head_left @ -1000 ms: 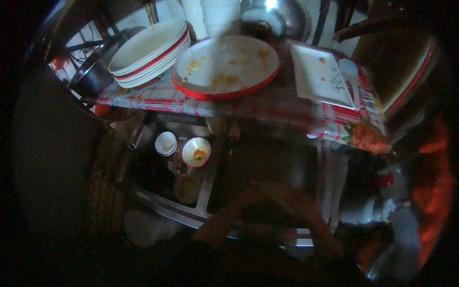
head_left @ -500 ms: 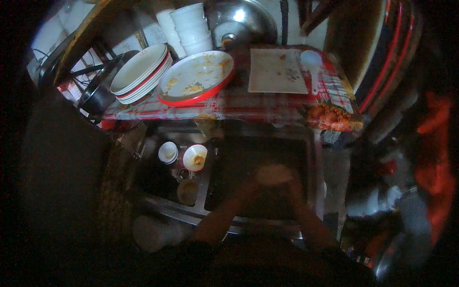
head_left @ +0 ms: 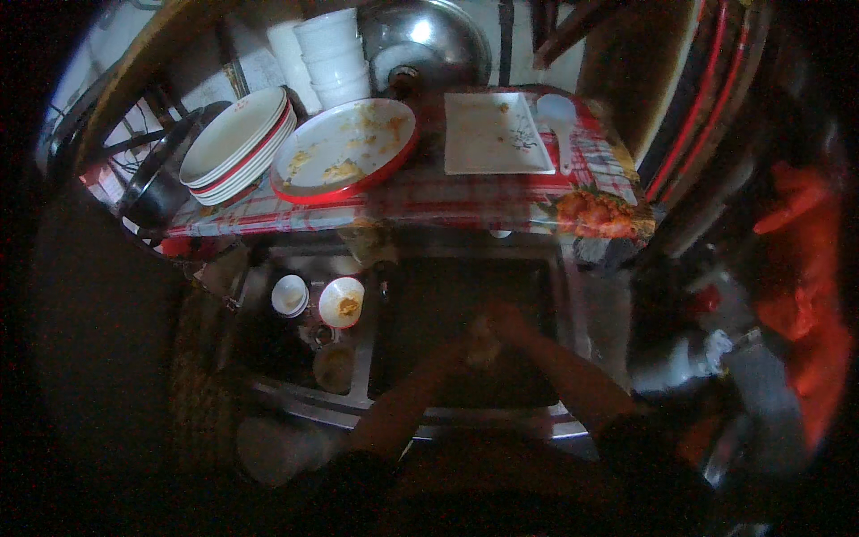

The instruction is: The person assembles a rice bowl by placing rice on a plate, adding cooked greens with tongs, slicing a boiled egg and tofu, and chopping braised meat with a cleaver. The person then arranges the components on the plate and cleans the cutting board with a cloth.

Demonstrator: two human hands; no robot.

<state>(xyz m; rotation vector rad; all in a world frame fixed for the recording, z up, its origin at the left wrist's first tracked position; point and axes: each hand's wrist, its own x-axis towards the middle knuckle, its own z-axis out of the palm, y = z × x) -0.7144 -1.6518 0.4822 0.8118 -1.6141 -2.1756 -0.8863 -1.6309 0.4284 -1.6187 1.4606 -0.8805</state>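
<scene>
Over the dark right-hand sink basin point(head_left: 420, 295), both my hands are close together in dim light. My left hand point(head_left: 458, 349) is closed at the left side of a small pale thing point(head_left: 484, 349), too dark and blurred to name. My right hand point(head_left: 508, 324) is closed at its upper right side, fingers smeared by shadow. In the left basin stand a small stack of white bowls point(head_left: 289, 295) and a red-rimmed white bowl point(head_left: 341, 302) with yellowish food remains. A dim round bowl point(head_left: 334, 368) lies nearer me.
Behind the sink, a shelf with a red checked cloth point(head_left: 429, 204) bears stacked oval plates point(head_left: 234, 143), a food-smeared red-rimmed tray point(head_left: 344, 148), stacked white bowls point(head_left: 333, 63), a square plate point(head_left: 497, 134) and a white rice paddle point(head_left: 561, 130). A metal lid point(head_left: 429, 40) leans behind.
The pale thing between my hands has turned, showing narrower now, and my right hand has moved up and over beside it. The whole view has shifted slightly, so the surroundings sit further left.
</scene>
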